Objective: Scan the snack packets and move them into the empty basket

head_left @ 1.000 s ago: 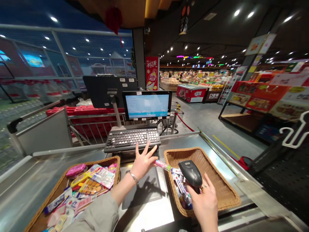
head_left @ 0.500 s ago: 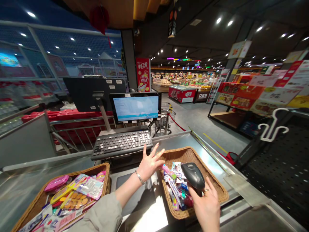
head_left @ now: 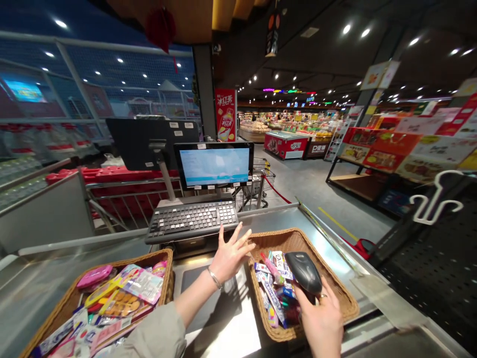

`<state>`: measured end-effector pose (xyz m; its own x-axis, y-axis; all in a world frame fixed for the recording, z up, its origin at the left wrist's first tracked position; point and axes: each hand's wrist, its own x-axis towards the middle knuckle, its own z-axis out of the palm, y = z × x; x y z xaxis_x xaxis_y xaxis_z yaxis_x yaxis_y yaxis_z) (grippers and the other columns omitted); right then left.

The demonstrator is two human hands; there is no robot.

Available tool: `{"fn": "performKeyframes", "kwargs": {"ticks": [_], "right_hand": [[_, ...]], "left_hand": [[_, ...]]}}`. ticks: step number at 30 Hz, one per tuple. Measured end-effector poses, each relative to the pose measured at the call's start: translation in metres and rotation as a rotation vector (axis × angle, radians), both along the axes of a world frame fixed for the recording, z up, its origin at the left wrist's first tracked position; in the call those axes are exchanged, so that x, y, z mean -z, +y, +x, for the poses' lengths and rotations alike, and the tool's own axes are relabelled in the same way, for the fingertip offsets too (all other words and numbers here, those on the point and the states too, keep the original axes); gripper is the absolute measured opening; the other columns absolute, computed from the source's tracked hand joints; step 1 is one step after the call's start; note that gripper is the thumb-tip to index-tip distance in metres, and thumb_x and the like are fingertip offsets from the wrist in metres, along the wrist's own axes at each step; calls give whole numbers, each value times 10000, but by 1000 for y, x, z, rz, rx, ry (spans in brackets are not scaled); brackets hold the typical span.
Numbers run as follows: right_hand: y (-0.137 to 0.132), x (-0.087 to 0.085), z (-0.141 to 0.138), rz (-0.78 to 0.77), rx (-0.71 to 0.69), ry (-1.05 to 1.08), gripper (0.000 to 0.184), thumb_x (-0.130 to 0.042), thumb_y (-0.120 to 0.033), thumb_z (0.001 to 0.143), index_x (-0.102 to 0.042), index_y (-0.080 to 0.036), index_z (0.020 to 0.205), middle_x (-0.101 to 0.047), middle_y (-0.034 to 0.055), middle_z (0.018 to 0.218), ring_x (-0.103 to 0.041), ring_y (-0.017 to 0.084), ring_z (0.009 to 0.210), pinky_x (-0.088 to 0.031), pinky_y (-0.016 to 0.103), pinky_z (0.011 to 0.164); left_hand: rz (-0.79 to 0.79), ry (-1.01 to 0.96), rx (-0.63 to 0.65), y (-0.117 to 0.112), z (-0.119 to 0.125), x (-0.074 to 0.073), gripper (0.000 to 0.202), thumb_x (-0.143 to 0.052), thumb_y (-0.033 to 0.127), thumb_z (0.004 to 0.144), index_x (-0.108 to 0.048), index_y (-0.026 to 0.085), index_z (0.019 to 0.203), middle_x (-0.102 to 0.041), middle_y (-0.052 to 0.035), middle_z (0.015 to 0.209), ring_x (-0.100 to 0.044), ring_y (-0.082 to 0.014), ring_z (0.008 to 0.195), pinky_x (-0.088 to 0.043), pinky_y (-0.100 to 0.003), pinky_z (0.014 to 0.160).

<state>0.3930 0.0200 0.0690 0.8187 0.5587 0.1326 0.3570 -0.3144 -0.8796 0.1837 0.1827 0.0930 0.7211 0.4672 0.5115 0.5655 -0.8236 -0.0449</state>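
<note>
My left hand (head_left: 231, 256) hovers by the left rim of the right wicker basket (head_left: 341, 293), fingers spread and nothing in them. Within that basket lie small wrapped snacks: a pink candy tube (head_left: 274, 268), a white packet (head_left: 283, 262) and several blue-and-white sticks (head_left: 272, 294). My right hand (head_left: 322, 318) grips a black barcode scanner (head_left: 304, 272) by its handle, its head above the basket's contents. At lower left stands a second wicker basket (head_left: 169, 278) with several colourful packets, among them a pink pouch (head_left: 95, 276) and a clear pack of round brown pieces (head_left: 121, 304).
Ahead, a keyboard (head_left: 194, 219) sits below a lit monitor (head_left: 216, 165), with a dark second screen (head_left: 134, 144) to its left. The metal counter (head_left: 93, 248) runs beneath. A white hanger (head_left: 434, 199) hangs at right, and a cart (head_left: 263, 174) stands beyond.
My left hand has let go of the pink candy tube, which now lies farther into the right basket. The scanner stays above that basket. The whole view has shifted slightly.
</note>
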Motion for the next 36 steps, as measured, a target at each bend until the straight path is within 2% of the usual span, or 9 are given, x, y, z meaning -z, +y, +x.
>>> {"fn": "performKeyframes", "kwargs": {"ticks": [5, 11, 15, 20, 24, 30, 36], "right_hand": [[8, -11, -20, 26, -96, 7, 578, -634, -582, 630, -707, -153, 1010, -554, 160, 1323, -432, 312, 1308, -294, 456, 1115], [22, -5, -42, 40, -195, -21, 526, -671, -563, 611, -728, -172, 959, -541, 161, 1338, -447, 349, 1284, -300, 486, 1099], [29, -4, -62, 64, -288, -72, 496, -657, -554, 669, -725, -197, 1007, -558, 147, 1322, -448, 320, 1289, -311, 442, 1097], [35, -5, -86, 62, -399, -91, 529, -645, -552, 688, -713, -177, 1054, -543, 150, 1344, -447, 322, 1289, -299, 447, 1107], [39, -4, -103, 79, -467, -92, 491, -643, -539, 680, -723, -184, 1010, -566, 143, 1321, -448, 325, 1287, -314, 449, 1097], [44, -5, -132, 73, -598, -127, 453, -627, -528, 699, -734, -182, 973, -590, 154, 1276, -438, 320, 1293, -301, 458, 1100], [49, 1, -162, 64, -717, -166, 414, -632, -518, 695, -741, -181, 910, -613, 153, 1239, -419, 309, 1308, -328, 443, 1080]], "left_hand": [[-6, 16, -81, -7, -27, -5, 343, -568, 297, 906, -570, 330, 1247, -430, -50, 1500, -140, -304, 1477, 146, -725, 1067], [-27, -19, -184, -17, -66, -7, 319, -550, 356, 915, -585, 341, 1231, -431, -36, 1500, -174, -313, 1469, 117, -724, 1082], [-21, -23, -253, -24, -92, -6, 323, -554, 349, 912, -592, 334, 1232, -437, -47, 1495, -202, -319, 1461, 110, -726, 1084], [-16, -32, -327, -34, -123, -5, 319, -552, 339, 911, -603, 327, 1226, -445, -51, 1489, -215, -319, 1458, 91, -726, 1091], [-14, -36, -379, -42, -147, -2, 321, -561, 297, 904, -613, 313, 1220, -448, -64, 1485, -200, -322, 1461, 80, -730, 1089], [-77, -57, -479, -59, -181, 7, 327, -562, 323, 907, -603, 314, 1231, -454, -58, 1482, -222, -332, 1453, 46, -744, 1087], [-105, -48, -597, -79, -215, 19, 317, -551, 327, 908, -613, 277, 1215, -471, -79, 1467, -224, -330, 1453, 90, -735, 1085]]}}
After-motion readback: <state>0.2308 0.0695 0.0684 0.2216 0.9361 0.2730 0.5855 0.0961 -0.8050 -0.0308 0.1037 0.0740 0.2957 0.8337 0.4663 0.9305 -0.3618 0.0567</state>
